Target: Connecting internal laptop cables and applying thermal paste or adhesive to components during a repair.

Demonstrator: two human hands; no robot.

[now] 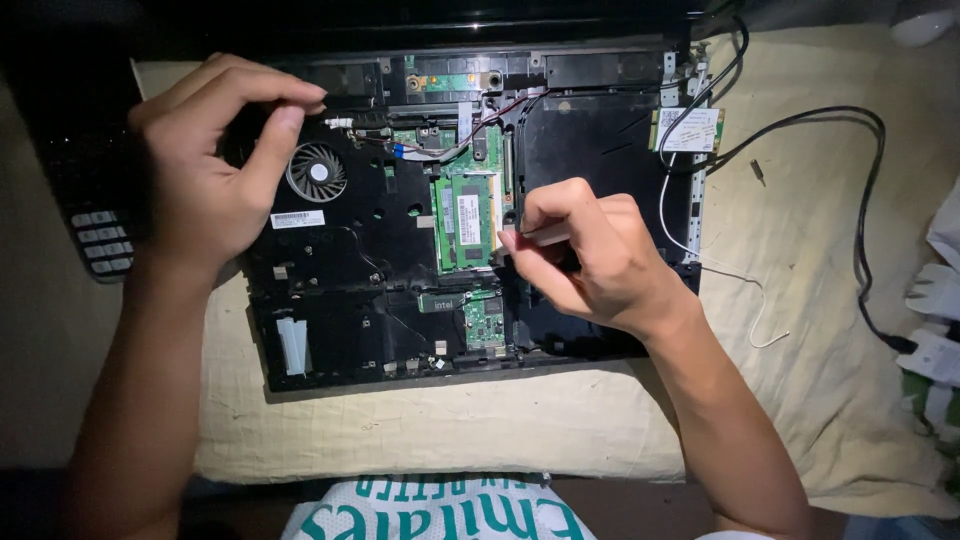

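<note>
An opened black laptop base (330, 340) lies upside down on a pale cloth, its insides bare. My left hand (215, 165) rests over its upper left corner, fingers pinched near a small white connector (338, 122), just above the round cooling fan (317, 172). My right hand (585, 255) is closed around a thin tool, whose tip sits at the right edge of the green memory module (467, 220). A smaller green board (484, 322) lies below that module.
A small wireless card (690, 130) hangs off the laptop's right edge on black and white wires (860, 200). A loose screw (758, 172) lies on the cloth (780, 400). A dark keypad (100, 240) sits at far left, white objects (935, 290) at far right.
</note>
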